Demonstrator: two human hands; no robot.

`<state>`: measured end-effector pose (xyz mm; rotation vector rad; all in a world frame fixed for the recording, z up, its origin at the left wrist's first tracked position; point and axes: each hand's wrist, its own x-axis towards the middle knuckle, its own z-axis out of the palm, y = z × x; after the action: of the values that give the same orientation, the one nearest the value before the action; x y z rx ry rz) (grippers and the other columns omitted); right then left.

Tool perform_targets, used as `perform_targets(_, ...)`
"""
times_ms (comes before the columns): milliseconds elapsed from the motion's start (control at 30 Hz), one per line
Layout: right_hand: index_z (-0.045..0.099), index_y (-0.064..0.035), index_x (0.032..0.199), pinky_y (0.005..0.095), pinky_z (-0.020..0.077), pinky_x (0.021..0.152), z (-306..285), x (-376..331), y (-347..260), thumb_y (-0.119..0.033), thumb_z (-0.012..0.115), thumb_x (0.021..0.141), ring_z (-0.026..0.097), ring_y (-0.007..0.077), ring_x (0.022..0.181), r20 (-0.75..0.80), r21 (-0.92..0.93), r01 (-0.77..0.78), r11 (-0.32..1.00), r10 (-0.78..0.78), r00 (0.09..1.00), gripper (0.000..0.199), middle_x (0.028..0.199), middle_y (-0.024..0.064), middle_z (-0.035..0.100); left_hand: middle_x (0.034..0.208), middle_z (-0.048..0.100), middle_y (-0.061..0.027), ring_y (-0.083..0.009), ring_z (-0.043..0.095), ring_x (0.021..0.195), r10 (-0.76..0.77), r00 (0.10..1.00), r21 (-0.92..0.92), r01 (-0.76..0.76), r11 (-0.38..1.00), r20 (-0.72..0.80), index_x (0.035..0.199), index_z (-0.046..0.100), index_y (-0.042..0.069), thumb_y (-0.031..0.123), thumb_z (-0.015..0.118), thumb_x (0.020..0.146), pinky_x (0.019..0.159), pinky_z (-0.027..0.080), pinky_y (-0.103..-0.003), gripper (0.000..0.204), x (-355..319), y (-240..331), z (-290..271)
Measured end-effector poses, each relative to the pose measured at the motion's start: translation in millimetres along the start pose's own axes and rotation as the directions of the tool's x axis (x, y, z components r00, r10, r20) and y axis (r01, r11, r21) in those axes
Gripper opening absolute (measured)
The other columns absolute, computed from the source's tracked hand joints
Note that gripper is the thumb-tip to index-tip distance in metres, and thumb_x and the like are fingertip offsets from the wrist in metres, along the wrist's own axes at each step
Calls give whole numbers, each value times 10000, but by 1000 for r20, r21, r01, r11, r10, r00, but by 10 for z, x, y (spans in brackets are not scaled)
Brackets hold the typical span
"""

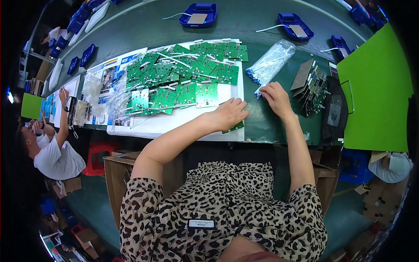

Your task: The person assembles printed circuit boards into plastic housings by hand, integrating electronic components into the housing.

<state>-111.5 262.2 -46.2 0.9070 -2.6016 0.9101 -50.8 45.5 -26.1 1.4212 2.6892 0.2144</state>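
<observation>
A: Boards crowd the bench. Green circuit boards (pixel 183 76) lie overlapped on a white sheet (pixel 174 124), flat, thin, with white connector strips along their edges.

B: Left hand?

A: Left hand (pixel 228 114) lies palm down at the near right corner of the sheet, fingers spread and flat, pressing on one green board (pixel 235 127) whose corner pokes out beneath it. Nothing pinched.

B: Right hand?

A: Right hand (pixel 276 98) on the dark green table (pixel 270 126), fingertips drawn together on a small white-and-blue piece (pixel 258 92) at the mouth of a clear plastic bag (pixel 273 61), crinkled and glossy, full of white wires with blue ends.

B: Obstructions?

A: Stack of brown-backed boards (pixel 310 85) leaning just right of that hand, then a black mesh box (pixel 335 111) and a bright green card (pixel 377 91). Blue plastic trays (pixel 198 14) along the far edge. Another person (pixel 52 150) sits at far left.
</observation>
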Motion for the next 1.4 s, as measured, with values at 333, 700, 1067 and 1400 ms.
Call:
perform_targets(333, 640, -55, 860, 258, 433, 664, 24, 53, 88, -90, 602, 776, 568, 195, 708, -256, 130, -12, 991, 45, 966, 98, 856, 45, 623, 777, 504, -92, -265, 522, 866, -41, 998, 54, 39, 998, 46, 813, 493, 30, -27, 518, 665, 836, 385, -440, 160, -207, -11, -185)
perform_targets(700, 619, 28, 934, 214, 448, 694, -274, 194, -519, -26, 596, 808, 583, 113, 769, 3, 884, -217, 413, 460, 888, 140, 830, 61, 621, 826, 621, -57, -121, 608, 788, -629, 777, -977, 161, 142, 37, 946, 510, 27, 15, 643, 757, 679, 485, -256, 231, -682, -52, -343)
perform_targets(1067, 611, 21, 865, 184, 449, 522, -258, 105, -1193, -23, 602, 802, 532, 71, 609, 126, 803, -327, 499, 393, 911, 77, 795, 29, 559, 957, 629, -79, -113, 606, 814, -819, 572, -939, -253, -235, 51, 1050, 553, -7, -13, 624, 772, 741, 491, -234, 287, -675, 286, -376)
perform_targets(1400, 596, -1, 815, 209, 444, 475, 49, 112, -1453, 9, 642, 748, 547, 110, 639, -302, 441, -88, 893, 240, 922, 82, 792, 57, 540, 924, 611, -48, -75, 566, 811, -891, 381, -963, -202, 179, -245, 1147, 517, -30, 7, 588, 815, 688, 476, -201, 342, -576, 627, -196)
